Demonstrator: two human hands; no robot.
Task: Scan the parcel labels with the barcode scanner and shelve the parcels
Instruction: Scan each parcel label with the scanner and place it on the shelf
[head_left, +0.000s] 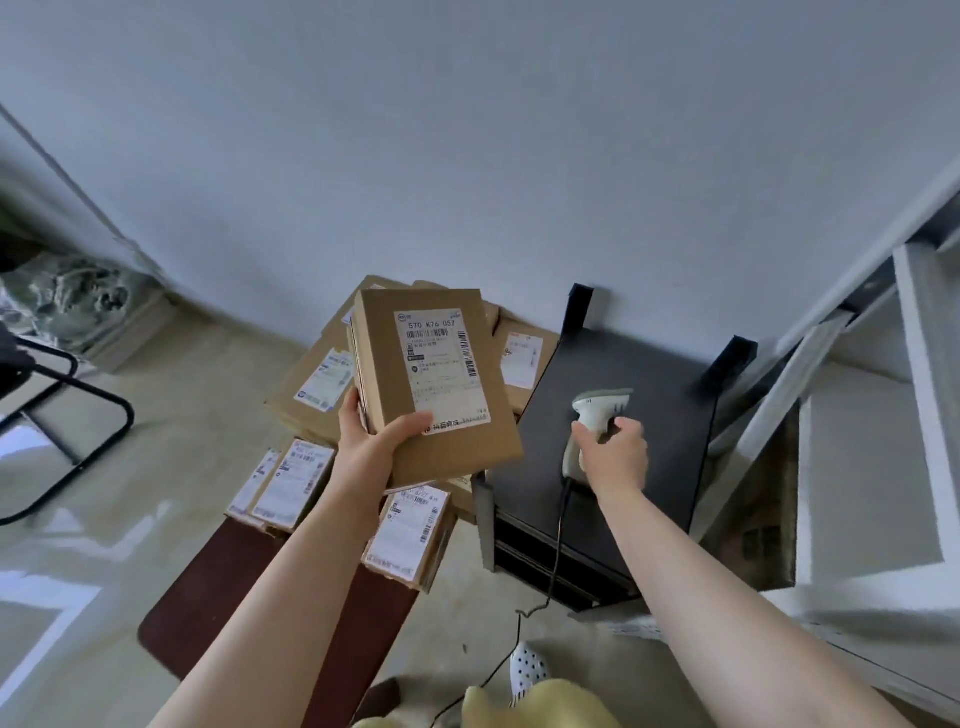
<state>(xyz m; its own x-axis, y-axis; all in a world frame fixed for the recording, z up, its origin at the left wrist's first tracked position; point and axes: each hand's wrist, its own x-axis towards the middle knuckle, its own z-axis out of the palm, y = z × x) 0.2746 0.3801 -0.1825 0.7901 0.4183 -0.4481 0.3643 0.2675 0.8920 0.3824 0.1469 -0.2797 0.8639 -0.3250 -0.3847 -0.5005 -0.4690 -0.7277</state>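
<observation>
The left hand (375, 446) grips one parcel (435, 383); at its 3 o'clock the right hand (613, 451) clasps the scanner (592, 421). Many parcels (317, 384) wait unshelved.

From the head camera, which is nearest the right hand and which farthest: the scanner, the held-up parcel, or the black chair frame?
1. The scanner, gripped by the right hand on the black stand.
2. The held-up parcel, to its left, in the left hand.
3. The black chair frame, at the far left.

Parcels (410, 535) lie left of the cabinet (670, 431) bearing the scanner (597, 410).
</observation>
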